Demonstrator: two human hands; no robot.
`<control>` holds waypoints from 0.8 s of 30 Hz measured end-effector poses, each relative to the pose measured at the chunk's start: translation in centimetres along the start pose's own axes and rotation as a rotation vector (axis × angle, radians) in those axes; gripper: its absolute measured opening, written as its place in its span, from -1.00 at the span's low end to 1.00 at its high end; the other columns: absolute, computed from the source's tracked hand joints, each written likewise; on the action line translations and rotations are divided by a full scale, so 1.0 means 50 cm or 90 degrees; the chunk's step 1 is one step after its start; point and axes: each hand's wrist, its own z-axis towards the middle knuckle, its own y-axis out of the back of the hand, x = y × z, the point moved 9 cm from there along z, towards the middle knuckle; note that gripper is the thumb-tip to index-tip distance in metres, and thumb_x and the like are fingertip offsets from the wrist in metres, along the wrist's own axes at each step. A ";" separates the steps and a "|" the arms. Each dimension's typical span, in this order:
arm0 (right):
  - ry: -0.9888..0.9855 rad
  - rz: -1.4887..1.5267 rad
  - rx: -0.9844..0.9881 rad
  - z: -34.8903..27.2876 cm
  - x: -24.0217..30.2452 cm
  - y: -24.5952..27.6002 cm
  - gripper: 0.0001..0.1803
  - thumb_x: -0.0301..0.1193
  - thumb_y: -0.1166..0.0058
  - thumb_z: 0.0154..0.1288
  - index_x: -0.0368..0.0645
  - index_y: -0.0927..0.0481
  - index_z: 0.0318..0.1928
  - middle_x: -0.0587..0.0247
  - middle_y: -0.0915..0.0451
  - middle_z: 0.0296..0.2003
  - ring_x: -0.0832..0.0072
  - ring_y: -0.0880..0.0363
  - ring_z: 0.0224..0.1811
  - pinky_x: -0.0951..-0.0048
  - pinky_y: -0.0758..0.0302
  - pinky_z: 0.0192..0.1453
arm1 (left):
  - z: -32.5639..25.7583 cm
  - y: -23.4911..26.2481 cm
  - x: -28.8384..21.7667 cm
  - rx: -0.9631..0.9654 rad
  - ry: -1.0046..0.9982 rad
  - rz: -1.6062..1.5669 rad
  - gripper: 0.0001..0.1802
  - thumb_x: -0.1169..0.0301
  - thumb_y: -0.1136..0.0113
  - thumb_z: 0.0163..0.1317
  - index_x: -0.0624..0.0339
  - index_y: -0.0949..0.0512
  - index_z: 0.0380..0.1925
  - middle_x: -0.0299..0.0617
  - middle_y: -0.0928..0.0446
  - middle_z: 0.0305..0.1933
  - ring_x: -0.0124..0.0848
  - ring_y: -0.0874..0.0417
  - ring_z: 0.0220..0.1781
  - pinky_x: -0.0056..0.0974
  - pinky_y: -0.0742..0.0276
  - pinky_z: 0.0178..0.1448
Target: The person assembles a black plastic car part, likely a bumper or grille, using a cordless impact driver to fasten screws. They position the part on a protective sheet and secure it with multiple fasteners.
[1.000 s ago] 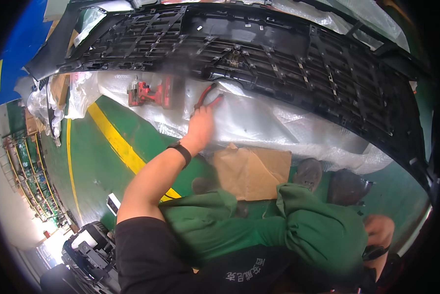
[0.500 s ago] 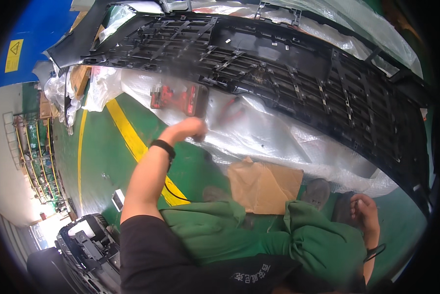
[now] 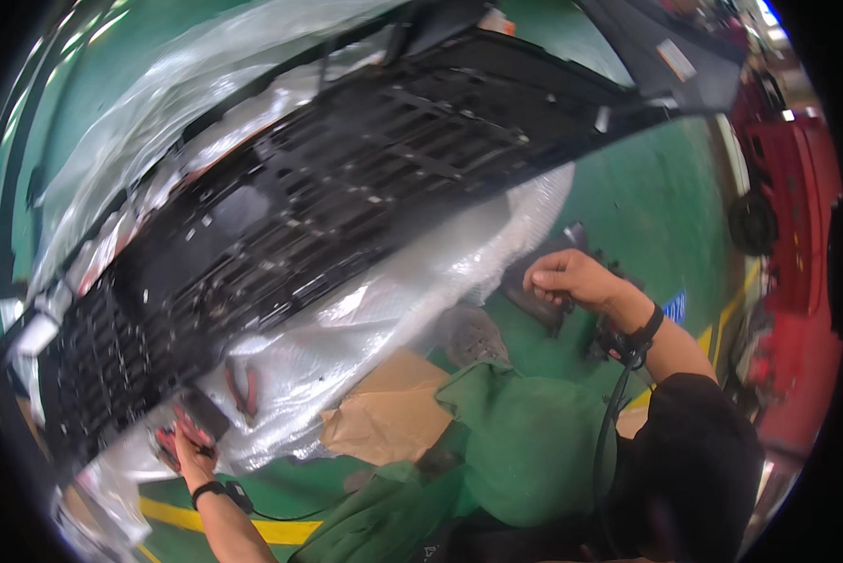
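Observation:
At the lower left, my left hand (image 3: 194, 457) is closed round the handle of a red-and-black cordless drill (image 3: 205, 416), which lies on the clear plastic wrap (image 3: 299, 375). Red-handled pliers (image 3: 243, 387) rest on the wrap a little to the drill's right. On the right side, my right hand (image 3: 571, 280) is raised with its fingers curled in. What is inside those fingers, if anything, is hidden. Below that hand a dark object (image 3: 531, 298), not clear in kind, sits on the green floor. A large black ribbed plastic car part (image 3: 346, 197) stretches diagonally across the view.
A brown cardboard sheet (image 3: 384, 408) lies by my feet, next to a grey shoe (image 3: 471, 336). More clear plastic sheeting (image 3: 149, 122) spreads beyond the black part. A red vehicle body (image 3: 801, 206) stands at the far right, and a yellow line (image 3: 290, 532) crosses the floor.
The view has swung to the right, bringing the red vehicle body in. My left hand has reached the drill and closed on it. My right hand is now raised in front of me.

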 end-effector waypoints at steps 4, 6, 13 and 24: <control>0.017 0.064 -0.116 -0.121 -0.065 0.087 -0.71 -0.23 -0.11 0.63 -0.22 -0.69 0.01 0.45 -0.61 -0.42 0.74 -0.46 -0.44 0.66 -0.39 -0.36 | 0.112 0.085 -0.015 0.133 -0.144 0.268 -0.33 0.19 -0.47 0.14 0.00 -0.46 0.24 -0.21 -0.56 0.27 -0.19 -0.50 0.38 0.17 -0.51 0.29; 0.038 0.092 -0.199 -0.180 -0.085 0.145 -0.71 -0.24 -0.08 0.64 -0.22 -0.68 0.01 0.44 -0.60 -0.43 0.73 -0.46 -0.45 0.66 -0.39 -0.37 | 0.118 0.055 -0.046 0.053 -0.399 0.819 -0.26 0.19 -0.50 0.03 0.06 -0.49 0.25 -0.17 -0.56 0.27 -0.16 -0.49 0.39 0.07 -0.54 0.31; 0.004 0.206 -0.503 -0.333 -0.231 0.338 -0.78 -0.36 -0.05 0.61 -0.21 -0.68 0.02 0.42 -0.58 -0.34 0.69 -0.50 -0.39 0.62 -0.47 -0.36 | 0.016 0.047 -0.115 -0.038 -0.550 0.546 -0.42 0.32 -0.51 -0.21 0.31 -0.70 -0.09 0.08 -0.71 0.05 0.06 -0.67 0.18 0.04 -0.60 0.26; -0.160 0.309 -0.707 -0.405 -0.623 0.524 -0.89 -0.41 -0.12 0.47 -0.12 -0.66 -0.23 0.41 -0.56 -0.41 0.58 -0.55 -0.40 0.50 -0.48 -0.37 | -0.259 -0.182 -0.140 -0.137 -0.406 0.744 -0.44 0.38 -0.47 -0.19 0.21 -0.69 -0.06 -0.08 -0.67 -0.06 -0.14 -0.62 -0.02 -0.08 -0.54 0.03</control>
